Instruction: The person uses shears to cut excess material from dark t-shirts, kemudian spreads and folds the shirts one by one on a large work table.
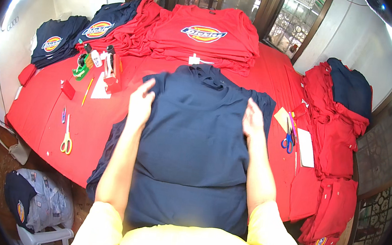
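Observation:
A navy shirt point(194, 136) lies in front of me, on top of other navy fabric that shows past its sides. Its neckline points away from me, and its lower end reaches my body. My left hand point(141, 102) is at the shirt's upper left side, near the shoulder, fingers stretched out and apart from the thumb. Along the opposite side, my right hand point(253, 119) stands on edge with its fingers extended. Both hands touch or nearly touch the fabric; neither shows a clear grip.
Red cloth covers the table point(70, 125). Yellow scissors point(66, 141), a pencil point(87, 91) and a red tape dispenser point(112, 73) lie left; blue scissors point(288, 139) and a white pad point(305, 148) right. Red shirts point(208, 35) are stacked behind, more point(334, 144) along the right.

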Demonstrator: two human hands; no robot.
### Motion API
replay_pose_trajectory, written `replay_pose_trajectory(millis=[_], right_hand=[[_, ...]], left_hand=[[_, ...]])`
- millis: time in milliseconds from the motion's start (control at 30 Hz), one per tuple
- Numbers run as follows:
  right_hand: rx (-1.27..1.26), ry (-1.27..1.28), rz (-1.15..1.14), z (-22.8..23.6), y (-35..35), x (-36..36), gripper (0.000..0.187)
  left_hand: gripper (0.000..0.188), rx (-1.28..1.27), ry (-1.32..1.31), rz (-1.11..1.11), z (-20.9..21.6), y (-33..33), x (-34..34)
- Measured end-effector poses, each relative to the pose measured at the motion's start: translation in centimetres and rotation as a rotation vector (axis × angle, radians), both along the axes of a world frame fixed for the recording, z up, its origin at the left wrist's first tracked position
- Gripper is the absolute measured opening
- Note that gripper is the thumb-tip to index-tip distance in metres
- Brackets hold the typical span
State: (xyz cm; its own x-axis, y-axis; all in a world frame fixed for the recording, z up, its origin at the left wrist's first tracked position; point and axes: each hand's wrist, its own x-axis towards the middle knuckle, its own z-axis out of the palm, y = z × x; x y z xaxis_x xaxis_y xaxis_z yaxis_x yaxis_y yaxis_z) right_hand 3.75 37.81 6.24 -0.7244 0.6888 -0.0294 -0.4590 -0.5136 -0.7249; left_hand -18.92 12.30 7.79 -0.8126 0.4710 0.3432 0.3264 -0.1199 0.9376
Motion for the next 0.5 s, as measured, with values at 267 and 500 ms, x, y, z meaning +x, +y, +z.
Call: replay_pose_trajectory(millis=[267, 500], right_hand=[[-0.181, 0.190, 0.311, -6.5, 4.7, 1.8, 0.027], [0.025, -0.172, 0.127, 0.0, 2.6, 1.4, 0.025]], left_hand=[[0.041, 0.395, -1.199, -0.645, -2.6, -1.3, 4.3], [0.044, 0.369, -0.797, -0.737, 2.9, -1.0, 1.9]])
